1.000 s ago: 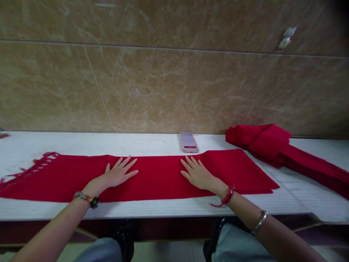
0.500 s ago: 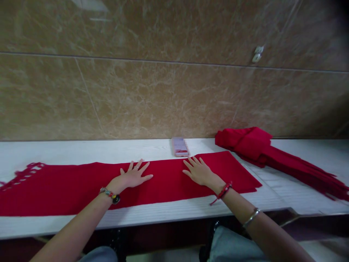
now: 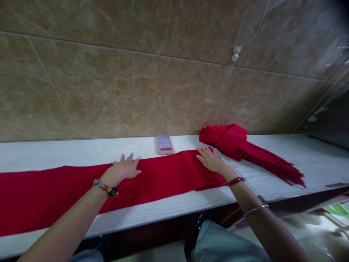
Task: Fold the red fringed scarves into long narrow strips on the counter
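Note:
A long red scarf [image 3: 166,176] lies flat along the white table, its left end running out of view. My left hand [image 3: 125,169] rests on the scarf with its fingers spread, near the far edge. Toward the scarf's right end, my right hand [image 3: 211,160] is laid flat on the cloth, fingers stretched out. Neither hand grips anything. Just beyond the right hand sits a bundled red scarf [image 3: 227,138], with its fringed tail reaching right across the table.
A phone [image 3: 164,145] lies by the wall behind the scarf. Brown marbled tiles [image 3: 122,91] rise straight up from the back of the white table [image 3: 272,145]. A dark object [image 3: 332,116] stands at the far right.
The view has turned to the right. My right hand has slid across the cloth to the scarf's right end. My left hand remains spread on the scarf.

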`<state>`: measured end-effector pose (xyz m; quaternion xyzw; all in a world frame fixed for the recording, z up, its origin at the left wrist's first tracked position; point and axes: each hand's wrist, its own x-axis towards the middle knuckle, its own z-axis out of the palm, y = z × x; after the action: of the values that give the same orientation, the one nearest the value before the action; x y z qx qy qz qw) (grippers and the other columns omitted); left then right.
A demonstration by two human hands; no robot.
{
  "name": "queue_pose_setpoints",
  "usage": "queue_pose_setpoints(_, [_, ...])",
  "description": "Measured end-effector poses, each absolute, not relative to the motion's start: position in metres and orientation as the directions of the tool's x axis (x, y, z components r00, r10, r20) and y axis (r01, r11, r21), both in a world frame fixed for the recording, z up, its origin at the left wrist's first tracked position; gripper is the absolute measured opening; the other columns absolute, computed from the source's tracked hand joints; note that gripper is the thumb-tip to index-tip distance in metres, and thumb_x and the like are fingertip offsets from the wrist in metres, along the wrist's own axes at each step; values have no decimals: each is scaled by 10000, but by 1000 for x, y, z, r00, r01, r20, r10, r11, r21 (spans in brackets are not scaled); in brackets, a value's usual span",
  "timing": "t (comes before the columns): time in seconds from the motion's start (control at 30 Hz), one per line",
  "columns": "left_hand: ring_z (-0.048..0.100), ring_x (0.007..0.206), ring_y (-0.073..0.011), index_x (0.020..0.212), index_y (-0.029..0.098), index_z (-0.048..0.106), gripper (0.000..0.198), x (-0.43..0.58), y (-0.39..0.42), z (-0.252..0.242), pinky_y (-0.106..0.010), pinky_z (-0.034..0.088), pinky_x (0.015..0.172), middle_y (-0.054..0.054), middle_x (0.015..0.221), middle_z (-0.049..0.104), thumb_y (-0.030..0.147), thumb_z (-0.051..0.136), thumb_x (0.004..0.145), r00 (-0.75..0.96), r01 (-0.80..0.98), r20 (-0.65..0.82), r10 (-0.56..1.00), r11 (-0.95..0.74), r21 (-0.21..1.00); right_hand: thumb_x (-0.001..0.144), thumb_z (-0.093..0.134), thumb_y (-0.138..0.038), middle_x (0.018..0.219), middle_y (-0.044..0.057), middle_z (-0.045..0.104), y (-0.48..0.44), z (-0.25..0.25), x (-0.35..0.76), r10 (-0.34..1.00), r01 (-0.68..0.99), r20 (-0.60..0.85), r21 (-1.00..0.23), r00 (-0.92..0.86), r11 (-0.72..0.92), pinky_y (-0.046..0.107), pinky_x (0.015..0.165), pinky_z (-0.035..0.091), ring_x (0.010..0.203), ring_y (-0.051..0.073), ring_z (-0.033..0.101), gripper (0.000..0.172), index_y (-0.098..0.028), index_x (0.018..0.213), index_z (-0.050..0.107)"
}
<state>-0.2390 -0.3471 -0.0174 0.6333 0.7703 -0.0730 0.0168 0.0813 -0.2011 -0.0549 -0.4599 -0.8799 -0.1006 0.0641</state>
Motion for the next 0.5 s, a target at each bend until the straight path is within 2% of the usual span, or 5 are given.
queue_pose_setpoints(0.1, [90, 1313, -330, 1378, 214, 212, 608, -197, -344, -20, -534, 261, 964, -112, 1454, 87, 509, 290, 851, -7, 1000, -58, 998, 7, 7, 909, 207, -372, 1425, 126, 234, -216, -50, 55, 704, 725, 224, 19, -674, 688, 510, 977, 278, 1295, 286, 194, 507, -158, 1367, 241])
queue_pose_setpoints(0.17, [24, 1326, -286, 1390, 239, 141, 619, -179, -341, -28, -516, 192, 1008, -77, 1463, 42, 536, 258, 859, 129, 991, -14, 992, -128, 40, 909, 196, -385, 1431, 103, 225, -221, -49, 43, 676, 685, 191, -25, -711, 728, 515, 982, 267, 1299, 281, 183, 507, -187, 1375, 222])
queue_pose_setpoints(0.23, [26, 1328, -273, 1389, 253, 128, 629, -172, -340, -36, -528, 144, 1018, -64, 1463, 53, 556, 260, 854, 175, 984, -65, 982, -172, 55, 908, 194, -374, 1425, 96, 243, -219, -52, 41, 680, 684, 135, -21, -721, 729, 533, 975, 265, 1294, 282, 203, 496, -203, 1372, 231])
queue_pose_setpoints(0.33, [50, 1328, -271, 1384, 247, 155, 636, -176, -341, -43, -541, 118, 1017, -64, 1459, 82, 576, 248, 848, 164, 986, -159, 974, -155, 69, 909, 195, -332, 1414, 89, 273, -206, -58, 60, 721, 727, 91, 66, -687, 684, 538, 973, 260, 1284, 272, 235, 466, -219, 1352, 285])
queue_pose_setpoints(0.5, [50, 1329, -264, 1383, 265, 153, 615, -185, -346, -44, -522, 105, 1025, -43, 1460, 89, 571, 224, 854, 148, 988, -143, 979, -139, 72, 909, 181, -304, 1374, 135, 343, -178, -64, 111, 829, 835, 115, 132, -548, 534, 532, 947, 301, 1250, 270, 309, 461, -186, 1334, 318])
